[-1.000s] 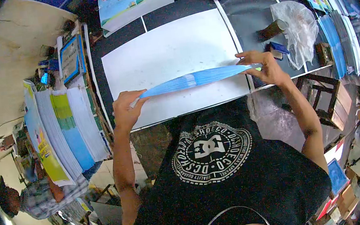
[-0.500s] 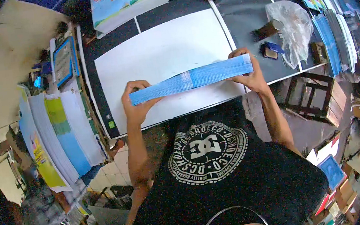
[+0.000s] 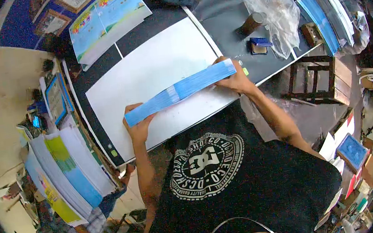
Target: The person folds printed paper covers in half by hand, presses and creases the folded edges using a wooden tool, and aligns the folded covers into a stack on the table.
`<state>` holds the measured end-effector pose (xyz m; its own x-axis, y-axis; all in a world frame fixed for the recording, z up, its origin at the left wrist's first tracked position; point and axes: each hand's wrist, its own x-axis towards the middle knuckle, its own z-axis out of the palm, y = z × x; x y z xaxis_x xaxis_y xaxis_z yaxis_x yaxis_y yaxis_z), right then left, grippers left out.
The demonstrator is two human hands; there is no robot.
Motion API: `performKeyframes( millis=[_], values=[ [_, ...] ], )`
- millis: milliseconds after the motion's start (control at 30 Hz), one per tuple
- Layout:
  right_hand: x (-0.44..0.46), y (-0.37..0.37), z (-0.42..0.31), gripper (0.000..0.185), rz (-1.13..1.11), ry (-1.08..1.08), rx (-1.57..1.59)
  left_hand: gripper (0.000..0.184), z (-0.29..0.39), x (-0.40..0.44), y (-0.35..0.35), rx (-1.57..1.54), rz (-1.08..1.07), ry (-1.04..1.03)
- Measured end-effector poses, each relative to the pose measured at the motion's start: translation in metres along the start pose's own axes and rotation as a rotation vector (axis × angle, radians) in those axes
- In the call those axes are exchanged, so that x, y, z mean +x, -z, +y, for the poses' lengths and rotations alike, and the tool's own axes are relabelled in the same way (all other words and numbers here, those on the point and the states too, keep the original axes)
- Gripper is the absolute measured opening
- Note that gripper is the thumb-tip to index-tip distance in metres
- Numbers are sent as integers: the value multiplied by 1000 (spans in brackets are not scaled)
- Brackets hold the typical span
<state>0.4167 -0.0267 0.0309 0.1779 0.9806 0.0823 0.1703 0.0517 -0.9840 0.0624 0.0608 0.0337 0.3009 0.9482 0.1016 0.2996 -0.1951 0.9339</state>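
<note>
Both my hands grip a thick stack of blue printed sheets (image 3: 179,92), its layered edge facing me and a pale band near its middle. My left hand (image 3: 137,124) is closed around the left end. The right end is held in my right hand (image 3: 236,81), with the thumb side partly hidden behind the stack. Under the stack lies a large white sheet (image 3: 144,66) on the black-topped table (image 3: 219,18). Whether the stack's lower edge touches the sheet I cannot tell.
Printed posters (image 3: 109,21) lie at the table's far left. A clear plastic bag (image 3: 279,18), a brown cylinder (image 3: 252,24) and a blue-lidded stamp pad (image 3: 260,45) sit to the right. Paper stacks (image 3: 67,176) stand at left; a wooden stool (image 3: 320,80) is at right.
The view has turned, so the table and stack now appear more slanted, right end higher. Both hands keep hold of the stack.
</note>
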Motion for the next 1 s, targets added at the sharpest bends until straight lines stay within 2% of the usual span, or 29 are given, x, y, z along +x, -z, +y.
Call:
performKeyframes(
  millis=[33,67,167,267,300,367,400,500,567,600,700,767,800,900,933,1000],
  values=[
    [-4,-2,-3,31,-2,-1,-6,36,1,-2,2,2,17,11],
    [-9,-1,-7,31,-7,-91,7,35,3,-6,5,4,34,26],
    [-17,-1,-24,32,29,-37,-72,35,12,-4,10,-33,71,78],
    [-17,2,-28,34,-67,-179,164,38,14,-2,6,-159,88,234],
    [-15,3,-34,35,-91,-292,108,39,15,1,4,-213,91,297],
    [-12,7,-45,39,-136,-517,-11,48,24,9,8,-120,-37,411],
    [-16,4,-25,39,-101,-461,92,52,28,13,10,-73,-104,469],
    [-18,8,-4,41,-74,-535,14,68,14,42,3,319,366,-20],
    [-18,10,4,42,-56,-521,-59,67,93,64,-33,358,326,-119],
    [-17,10,6,42,-47,-511,-99,63,108,67,-54,381,274,-220],
    [-17,7,-10,45,22,-455,-183,53,101,84,-127,524,125,-537],
    [-18,4,-12,47,23,-489,-153,49,54,92,-165,763,39,-523],
    [-18,5,-12,48,26,-506,-134,47,47,95,-172,768,-34,-415],
    [-16,20,-21,51,-19,-537,-483,46,32,95,-177,854,-78,-411],
    [-9,26,-56,61,-28,-642,-496,47,32,93,-177,830,-75,-372],
    [-8,25,-70,75,251,-40,-764,46,34,97,-179,832,-75,-366]
  ],
)
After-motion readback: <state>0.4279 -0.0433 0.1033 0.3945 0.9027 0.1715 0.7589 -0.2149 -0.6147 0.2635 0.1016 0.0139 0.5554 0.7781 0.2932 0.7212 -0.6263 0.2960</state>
